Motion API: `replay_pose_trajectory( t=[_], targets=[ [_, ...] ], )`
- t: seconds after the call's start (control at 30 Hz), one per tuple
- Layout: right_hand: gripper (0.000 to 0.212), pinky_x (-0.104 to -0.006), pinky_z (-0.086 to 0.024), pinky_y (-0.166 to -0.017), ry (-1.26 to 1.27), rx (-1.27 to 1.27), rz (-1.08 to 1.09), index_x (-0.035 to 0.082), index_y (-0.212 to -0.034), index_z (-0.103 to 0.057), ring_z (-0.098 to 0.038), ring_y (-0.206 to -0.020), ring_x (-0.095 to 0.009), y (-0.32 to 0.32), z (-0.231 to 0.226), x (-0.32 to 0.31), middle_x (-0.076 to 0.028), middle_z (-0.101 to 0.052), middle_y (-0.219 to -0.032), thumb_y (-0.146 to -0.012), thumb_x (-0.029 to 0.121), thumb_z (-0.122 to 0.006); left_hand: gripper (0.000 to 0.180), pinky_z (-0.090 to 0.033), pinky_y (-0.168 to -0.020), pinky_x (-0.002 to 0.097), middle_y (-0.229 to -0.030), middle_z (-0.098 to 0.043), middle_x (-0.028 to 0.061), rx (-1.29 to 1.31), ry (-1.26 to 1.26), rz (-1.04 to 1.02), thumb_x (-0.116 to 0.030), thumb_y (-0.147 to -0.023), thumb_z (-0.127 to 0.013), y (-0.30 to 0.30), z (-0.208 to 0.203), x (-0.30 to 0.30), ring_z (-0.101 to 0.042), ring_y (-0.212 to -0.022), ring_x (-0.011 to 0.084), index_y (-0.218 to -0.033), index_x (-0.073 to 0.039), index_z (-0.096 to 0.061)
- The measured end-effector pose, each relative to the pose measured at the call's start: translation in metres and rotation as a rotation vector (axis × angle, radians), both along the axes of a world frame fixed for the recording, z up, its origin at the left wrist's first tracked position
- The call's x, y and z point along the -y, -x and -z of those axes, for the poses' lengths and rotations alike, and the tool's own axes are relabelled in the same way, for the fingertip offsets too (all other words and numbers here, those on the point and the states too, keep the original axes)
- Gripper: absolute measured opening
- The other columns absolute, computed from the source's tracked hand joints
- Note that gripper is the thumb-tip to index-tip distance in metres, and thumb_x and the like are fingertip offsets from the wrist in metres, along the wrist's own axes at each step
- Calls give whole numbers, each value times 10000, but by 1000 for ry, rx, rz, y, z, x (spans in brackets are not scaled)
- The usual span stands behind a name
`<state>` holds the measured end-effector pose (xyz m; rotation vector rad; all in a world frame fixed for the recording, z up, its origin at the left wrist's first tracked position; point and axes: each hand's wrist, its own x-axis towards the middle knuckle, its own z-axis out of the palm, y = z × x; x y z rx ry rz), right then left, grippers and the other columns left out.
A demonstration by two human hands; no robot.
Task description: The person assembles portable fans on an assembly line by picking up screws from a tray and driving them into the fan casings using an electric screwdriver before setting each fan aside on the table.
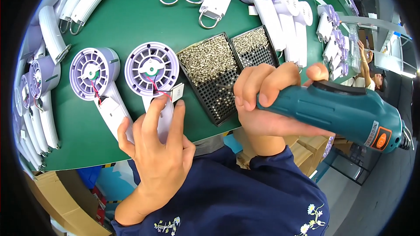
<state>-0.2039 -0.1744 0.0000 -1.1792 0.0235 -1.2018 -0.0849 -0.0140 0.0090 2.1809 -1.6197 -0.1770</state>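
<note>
My right hand (271,100) is wrapped round a teal electric screwdriver (332,111); its bit points left over the screw tray (210,67). In front of me lies a purple and white handheld fan (152,69), its round head facing up. My left hand (162,157) rests over that fan's handle with fingers spread, fingertips by the red wires and a small white part (177,92). The palm hides much of the handle. To its left is a second handheld fan (91,73), wires exposed, with my outer fingers near its handle.
A second screw tray (253,46) adjoins the first, both holding many small screws. White handles with metal loops (210,17) lie across the green table (131,15). More fans (286,2) crowd the right, others the left edge. A co-worker's arm (363,54) shows far right.
</note>
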Motion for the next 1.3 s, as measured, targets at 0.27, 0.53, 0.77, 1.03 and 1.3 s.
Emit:
replay_pose_trajectory(
  t=[0.27, 0.53, 0.77, 1.03, 1.3],
  targets=[
    [835, -340, -420, -457, -9, 43, -25, 26, -1273, -454, -485, -538, -225, -2, 0, 0, -137, -535, -664, -816, 712, -588, 550, -256, -1041, 497, -1335, -502, 57, -17, 29, 9, -48, -605, -667, 0, 1, -1, -548, -953, 229, -1152, -101, -666],
    [778, -383, -422, -455, 47, 108, -16, 136, -1355, -405, -483, -519, -260, -6, -33, -6, -127, -510, -700, -865, 737, -471, 551, -207, -1079, 515, -1365, -508, 108, -116, -3, 17, -44, -660, -684, 0, -1, -4, -466, -1253, 238, -1210, -72, -643],
    [671, -344, -372, -483, 109, 72, -86, 222, -1420, -351, -441, -515, -190, -64, -53, -21, -48, -507, -796, -922, 654, -476, 523, -253, -1040, 499, -1348, -497, 61, -95, 58, 25, -91, -645, -668, -2, 3, -5, -523, -959, 237, -1168, -90, -644],
    [775, -374, -396, -467, 145, 35, -180, 216, -1415, -350, -461, -520, -217, -81, -36, -11, -73, -499, -781, -866, 761, -395, 491, -251, -1037, 498, -1325, -490, 56, -136, 63, 18, -111, -632, -681, -2, 6, -6, -515, -968, 254, -1121, -85, -659],
    [870, -389, -408, -432, 194, -1, -261, 190, -1378, -377, -461, -504, -230, -91, -21, -4, -91, -490, -744, -819, 853, -318, 480, -273, -1027, 493, -1326, -492, 59, -166, 110, 4, -127, -616, -694, -4, 10, -4, -513, -947, 256, -1089, -58, -663]
  ],
)
